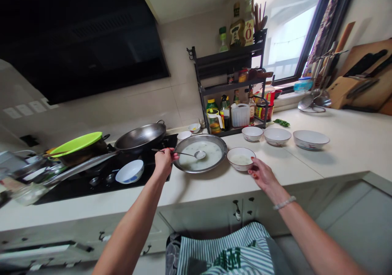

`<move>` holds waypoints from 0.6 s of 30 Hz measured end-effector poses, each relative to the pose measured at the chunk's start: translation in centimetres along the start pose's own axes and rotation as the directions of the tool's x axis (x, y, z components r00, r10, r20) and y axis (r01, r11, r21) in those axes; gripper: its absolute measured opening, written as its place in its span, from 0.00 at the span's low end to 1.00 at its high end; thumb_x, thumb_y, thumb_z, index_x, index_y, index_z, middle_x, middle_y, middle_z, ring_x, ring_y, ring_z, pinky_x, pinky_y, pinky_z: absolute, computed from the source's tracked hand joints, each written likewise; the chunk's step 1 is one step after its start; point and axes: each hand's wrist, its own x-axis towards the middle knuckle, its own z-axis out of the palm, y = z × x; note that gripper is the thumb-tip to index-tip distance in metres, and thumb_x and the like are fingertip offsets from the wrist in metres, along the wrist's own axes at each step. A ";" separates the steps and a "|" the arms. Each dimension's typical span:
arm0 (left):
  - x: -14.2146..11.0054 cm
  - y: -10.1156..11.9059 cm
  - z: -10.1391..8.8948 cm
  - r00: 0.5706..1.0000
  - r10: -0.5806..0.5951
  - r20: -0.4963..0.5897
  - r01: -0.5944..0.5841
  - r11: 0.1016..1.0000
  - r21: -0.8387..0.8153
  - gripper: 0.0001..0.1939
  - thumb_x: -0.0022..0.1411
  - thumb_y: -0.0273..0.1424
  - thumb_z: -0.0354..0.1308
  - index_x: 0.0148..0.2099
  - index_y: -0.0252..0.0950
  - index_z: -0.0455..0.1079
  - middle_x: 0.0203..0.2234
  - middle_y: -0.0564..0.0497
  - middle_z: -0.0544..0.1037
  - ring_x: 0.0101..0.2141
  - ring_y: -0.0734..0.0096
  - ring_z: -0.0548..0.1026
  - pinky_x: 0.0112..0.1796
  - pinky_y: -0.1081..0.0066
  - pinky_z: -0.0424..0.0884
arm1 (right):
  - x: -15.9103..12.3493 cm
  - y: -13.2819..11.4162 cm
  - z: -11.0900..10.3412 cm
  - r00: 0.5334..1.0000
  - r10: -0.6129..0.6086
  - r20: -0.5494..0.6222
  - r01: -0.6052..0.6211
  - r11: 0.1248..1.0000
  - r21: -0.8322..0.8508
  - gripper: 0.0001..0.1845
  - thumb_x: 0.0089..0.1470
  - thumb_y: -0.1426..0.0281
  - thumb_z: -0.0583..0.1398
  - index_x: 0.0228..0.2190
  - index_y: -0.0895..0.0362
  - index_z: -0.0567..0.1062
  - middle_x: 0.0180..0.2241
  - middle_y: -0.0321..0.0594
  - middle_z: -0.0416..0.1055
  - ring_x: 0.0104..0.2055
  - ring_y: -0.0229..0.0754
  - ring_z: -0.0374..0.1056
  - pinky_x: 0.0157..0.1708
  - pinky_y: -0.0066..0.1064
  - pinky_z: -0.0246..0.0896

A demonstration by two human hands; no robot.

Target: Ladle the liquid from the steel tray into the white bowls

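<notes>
While the left hand (pixel 164 160) clasps a ladle (pixel 200 155) over a basin (pixel 196 170), the right hand (pixel 263 176) seemingly steadies a pinched bowl (pixel 240 166) near the tabletop's (pixel 196 189) front edge.

Near mid-frame, a basin (pixel 196 171) of liquid sits on the tabletop (pixel 196 188), a serving bowl (pixel 241 167) just right of it and three bowls (pixel 277 141) in a row behind and to the right. Left of the basin, the cooktop (pixel 73 186) bears a wok (pixel 141 138), a rice bowl (pixel 130 172) before it and a pot (pixel 88 151) farther left. A rack (pixel 231 55) stands behind.
</notes>
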 end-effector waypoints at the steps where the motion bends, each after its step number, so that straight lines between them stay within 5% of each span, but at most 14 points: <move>1: -0.1 0.1 0.1 1.000 -0.003 0.001 0.003 1.000 -0.006 0.07 0.55 0.22 0.50 0.27 0.28 0.68 0.21 0.50 0.72 0.17 0.77 0.71 0.24 0.71 0.74 | 0.0 0.0 0.0 1.000 0.000 0.000 0.000 1.000 0.002 0.15 0.36 0.68 0.68 0.27 0.58 0.71 0.18 0.35 0.66 0.15 0.31 0.59 0.08 0.18 0.43; 8: -0.4 0.5 0.4 1.000 -0.014 0.028 0.015 1.000 -0.008 0.08 0.55 0.21 0.50 0.26 0.28 0.68 0.17 0.51 0.71 0.16 0.77 0.70 0.19 0.77 0.71 | 0.1 0.0 0.0 1.000 -0.002 -0.007 0.002 1.000 0.000 0.15 0.36 0.67 0.68 0.28 0.58 0.71 0.18 0.35 0.67 0.15 0.31 0.59 0.09 0.18 0.43; 18: -0.4 0.3 0.7 1.000 -0.006 0.023 0.006 1.000 -0.005 0.08 0.55 0.21 0.50 0.26 0.28 0.68 0.21 0.49 0.72 0.17 0.77 0.70 0.23 0.72 0.74 | 0.0 0.0 0.0 1.000 0.004 -0.014 -0.004 1.000 0.007 0.16 0.35 0.68 0.68 0.28 0.57 0.71 0.19 0.34 0.66 0.16 0.31 0.60 0.09 0.18 0.43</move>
